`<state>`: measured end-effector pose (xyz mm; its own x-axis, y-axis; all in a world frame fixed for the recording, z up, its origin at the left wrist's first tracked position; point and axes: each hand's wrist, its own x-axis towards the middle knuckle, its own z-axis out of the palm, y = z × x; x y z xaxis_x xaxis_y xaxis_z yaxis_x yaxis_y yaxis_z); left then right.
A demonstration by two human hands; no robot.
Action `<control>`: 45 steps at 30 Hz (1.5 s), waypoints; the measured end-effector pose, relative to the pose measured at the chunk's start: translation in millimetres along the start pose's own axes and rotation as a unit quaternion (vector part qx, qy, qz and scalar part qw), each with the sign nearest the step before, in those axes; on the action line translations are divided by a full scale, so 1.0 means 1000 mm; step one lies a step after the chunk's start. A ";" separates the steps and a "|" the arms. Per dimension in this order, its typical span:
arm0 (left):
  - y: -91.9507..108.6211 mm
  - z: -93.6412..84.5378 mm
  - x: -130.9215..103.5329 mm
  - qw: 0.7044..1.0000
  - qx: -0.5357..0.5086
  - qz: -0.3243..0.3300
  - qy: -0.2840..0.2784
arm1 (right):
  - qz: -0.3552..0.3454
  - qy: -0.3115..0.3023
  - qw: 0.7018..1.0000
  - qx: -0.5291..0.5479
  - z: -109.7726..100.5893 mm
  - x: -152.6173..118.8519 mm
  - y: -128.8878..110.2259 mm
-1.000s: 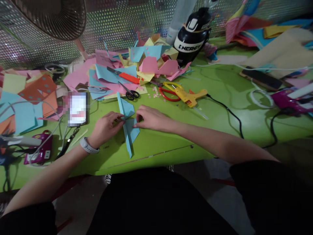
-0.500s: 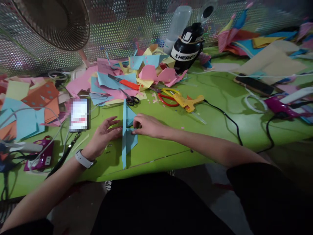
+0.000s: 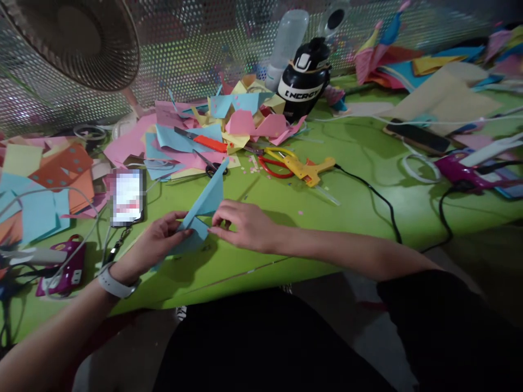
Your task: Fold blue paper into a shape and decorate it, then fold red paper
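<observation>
Green table [image 3: 351, 136] beneath, left hand [image 3: 151, 245] is pinching blue paper [image 3: 206, 198] at eight o'clock, right hand [image 3: 249, 226] curling at three, grip unclear.

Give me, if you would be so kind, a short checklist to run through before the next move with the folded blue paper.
1. Left hand has a grip on the blue paper: ok, thumb on the near side.
2. Right hand has a grip too: cannot tell; its fingertips are at the paper's edge, but contact is unclear.
3. Paper is free of the scissors: cannot tell; its tip overlaps them in this view.
4. Glue gun is away from both hands: ok, it lies beyond the right hand.
5. Knife has its blade covered: not ok, the dark blade shows beyond the orange handle.
</observation>
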<state>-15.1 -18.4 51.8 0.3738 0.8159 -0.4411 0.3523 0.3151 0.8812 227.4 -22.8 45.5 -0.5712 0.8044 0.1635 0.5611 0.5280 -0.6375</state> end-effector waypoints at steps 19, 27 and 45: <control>0.046 -0.002 0.046 0.717 0.558 0.416 -0.037 | 0.298 -0.043 0.860 0.412 -0.019 -0.005 0.054; -0.001 0.014 0.049 0.581 0.612 0.529 0.087 | 0.352 0.013 0.786 0.509 -0.009 -0.004 0.063; -0.017 0.014 0.054 0.631 0.555 0.536 0.080 | 0.071 -0.018 0.995 -0.067 -0.010 0.002 0.063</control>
<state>11.2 13.8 10.0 0.8482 0.3385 0.4073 0.3878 -0.9208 -0.0423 267.3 15.0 13.8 -0.5010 0.8640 0.0502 0.7112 0.4441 -0.5450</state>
